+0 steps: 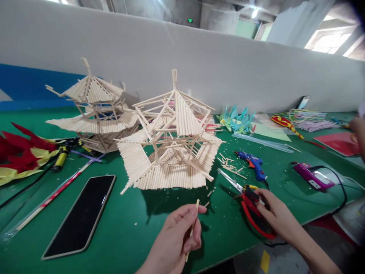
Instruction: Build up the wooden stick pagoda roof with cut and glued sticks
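Observation:
My left hand [179, 236] is closed round a thin wooden stick [197, 205], held upright near the table's front edge. Over to the right, my right hand [275, 213] grips red-handled pliers [251, 211]; their jaws are hard to make out. Scissors [230, 179] with long silver blades lie right by them, their handles partly hidden. In front of me stands a pavilion model [171, 179] made of wooden sticks, with one section of its upper roof covered and the others open frames. Stick offcuts [230, 165] are scattered beside it.
A second stick pavilion [97, 125] stands back left, and a phone [81, 217] lies front left. To the right are a blue glue gun [253, 163], a purple power strip [313, 177] with a cable, and coloured craft pieces. Another person's hand [357, 129] shows at the far right.

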Available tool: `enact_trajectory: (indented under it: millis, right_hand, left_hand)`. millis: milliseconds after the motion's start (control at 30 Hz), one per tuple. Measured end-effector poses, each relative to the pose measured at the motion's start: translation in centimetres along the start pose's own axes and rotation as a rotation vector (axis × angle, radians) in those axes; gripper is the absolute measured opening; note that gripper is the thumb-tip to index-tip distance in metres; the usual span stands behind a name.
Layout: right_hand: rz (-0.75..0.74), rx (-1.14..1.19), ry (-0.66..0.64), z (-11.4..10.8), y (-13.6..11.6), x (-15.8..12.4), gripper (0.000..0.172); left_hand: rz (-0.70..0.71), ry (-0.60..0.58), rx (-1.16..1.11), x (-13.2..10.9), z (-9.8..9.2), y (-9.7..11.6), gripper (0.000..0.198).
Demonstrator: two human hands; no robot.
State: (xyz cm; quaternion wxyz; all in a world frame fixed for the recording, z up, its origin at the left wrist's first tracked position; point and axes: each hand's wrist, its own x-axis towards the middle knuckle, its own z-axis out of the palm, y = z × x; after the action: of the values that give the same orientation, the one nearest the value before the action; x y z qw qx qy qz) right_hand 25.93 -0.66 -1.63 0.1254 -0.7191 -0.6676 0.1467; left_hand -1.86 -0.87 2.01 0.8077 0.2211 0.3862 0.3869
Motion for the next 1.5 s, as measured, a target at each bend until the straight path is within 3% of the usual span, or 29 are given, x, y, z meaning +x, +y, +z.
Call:
enact_trajectory:
  millis: [200, 300, 433, 600, 833, 933, 1100, 1500]
  right_hand:
    - [-0.025, 0.404, 0.000, -1.2, -1.3, -3.9, 0.034]
    - [-0.056, 0.516, -0.122, -1.1, -3.0, -5.2, 0.044]
    - [-0.112, 0.591, -0.220, -0.1, -5.7, -5.2, 0.062]
    - [-0.108, 0.633, -0.252, 1.0, -8.0, -4.8, 0.059]
    - [-0.152, 0.569, -0.189, 0.6, -9.7, -4.5, 0.072]
    - [-0.150, 0.579, -0.175, 1.1, -9.9, -4.5, 0.075]
    - [-0.158, 0.596, -0.158, 1.3, -10.1, -4.5, 0.067]
    - [-0.173, 0.607, -0.217, 0.6, -11.6, -4.4, 0.060]
  left_hand:
    - [0.030, 0.095, 0.180, -0.7, 0.5, 0.4, 0.027]
    - [0.085, 0.169, 0.244, -1.1, 0.6, 0.5, 0.028]
    - [0.202, 0.228, 0.325, -1.4, 0.3, 0.6, 0.028]
    - [0.285, 0.276, 0.372, -2.0, -0.3, 0.9, 0.023]
    - [0.383, 0.158, 0.528, -2.2, -1.1, 0.9, 0.013]
    - [0.412, 0.175, 0.572, -2.3, -1.6, 0.6, 0.014]
    - [0.459, 0.200, 0.601, -2.5, -2.0, 0.3, 0.012]
    - [0.558, 0.131, 0.710, -2.7, -1.9, 1.4, 0.018]
